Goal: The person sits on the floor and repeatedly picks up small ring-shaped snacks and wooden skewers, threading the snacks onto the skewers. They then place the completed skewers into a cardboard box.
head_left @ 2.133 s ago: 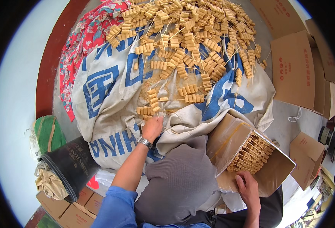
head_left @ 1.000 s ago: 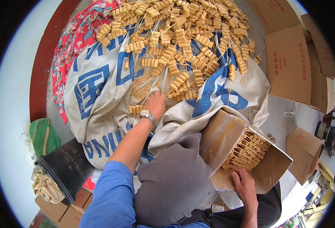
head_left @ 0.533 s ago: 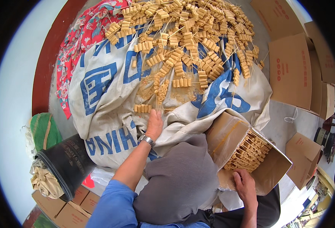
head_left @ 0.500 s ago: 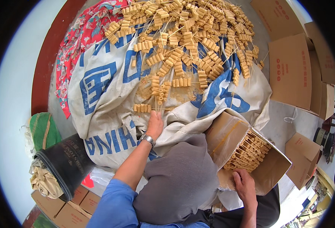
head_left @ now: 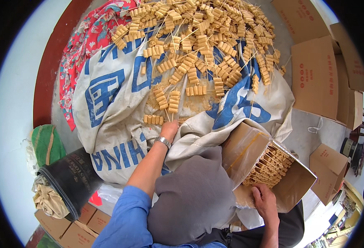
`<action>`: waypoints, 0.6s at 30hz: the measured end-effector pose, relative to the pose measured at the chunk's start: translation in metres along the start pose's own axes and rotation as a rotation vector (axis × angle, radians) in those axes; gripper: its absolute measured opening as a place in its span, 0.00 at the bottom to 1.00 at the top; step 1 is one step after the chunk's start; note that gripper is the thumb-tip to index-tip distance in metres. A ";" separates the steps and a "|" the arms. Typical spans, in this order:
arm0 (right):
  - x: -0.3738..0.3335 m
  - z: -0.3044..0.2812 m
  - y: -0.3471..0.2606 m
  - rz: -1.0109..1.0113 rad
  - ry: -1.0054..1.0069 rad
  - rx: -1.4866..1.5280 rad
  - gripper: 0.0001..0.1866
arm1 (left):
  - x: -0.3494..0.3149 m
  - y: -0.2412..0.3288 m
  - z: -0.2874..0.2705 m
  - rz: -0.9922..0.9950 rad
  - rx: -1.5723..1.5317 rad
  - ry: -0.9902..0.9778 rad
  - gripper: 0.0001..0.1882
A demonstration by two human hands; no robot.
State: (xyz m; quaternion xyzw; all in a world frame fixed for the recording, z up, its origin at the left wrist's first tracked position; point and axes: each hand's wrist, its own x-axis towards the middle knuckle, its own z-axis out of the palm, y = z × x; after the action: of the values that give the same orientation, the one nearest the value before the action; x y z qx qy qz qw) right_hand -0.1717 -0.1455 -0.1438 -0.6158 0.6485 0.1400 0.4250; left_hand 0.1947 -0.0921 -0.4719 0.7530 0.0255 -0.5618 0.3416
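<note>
My left hand (head_left: 169, 130), with a metal watch on its wrist, is closed round the stick ends of skewers. Two skewers of tan rolled pieces (head_left: 174, 101) fan out above its fingers. Another skewer (head_left: 153, 120) lies on the cloth just left of that hand. Over by my right leg, my right hand (head_left: 266, 201) has its fingers curled at the near edge of an open cardboard box (head_left: 299, 182). Inside the box, packed skewers (head_left: 271, 165) lie in rows. A large heap of skewers (head_left: 206, 37) spreads over a white sacking cloth (head_left: 116, 140) with blue print.
Red floral fabric (head_left: 68, 95) lies at the far left. A black bucket (head_left: 76, 173) stands left of me, beside a green sack (head_left: 49, 142). Large cardboard boxes (head_left: 316, 76) are at the right, and a smaller one (head_left: 326, 169) lies nearer. Grey fabric (head_left: 192, 198) covers my knee.
The skewers at my left hand have shifted from a tight bunch to two spread apart. That hand has moved slightly right. My right hand stays at the box edge.
</note>
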 end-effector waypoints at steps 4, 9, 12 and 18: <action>-0.003 0.000 0.000 -0.040 0.032 -0.024 0.10 | -0.007 0.015 -0.008 -0.208 -0.122 -0.123 0.27; -0.002 0.001 0.004 -0.044 0.034 -0.010 0.11 | 0.013 0.023 -0.012 -0.346 -0.249 -0.219 0.22; -0.001 0.000 0.005 -0.069 0.025 -0.037 0.11 | 0.008 0.018 -0.005 -0.298 -0.380 -0.163 0.22; 0.002 0.001 0.003 -0.025 0.003 -0.042 0.11 | -0.009 0.039 0.005 -0.231 -0.545 -0.309 0.25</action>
State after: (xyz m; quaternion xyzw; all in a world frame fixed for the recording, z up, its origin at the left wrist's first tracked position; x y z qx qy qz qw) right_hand -0.1738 -0.1456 -0.1466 -0.6329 0.6382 0.1474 0.4129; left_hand 0.2040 -0.1217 -0.4459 0.5322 0.2080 -0.6768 0.4642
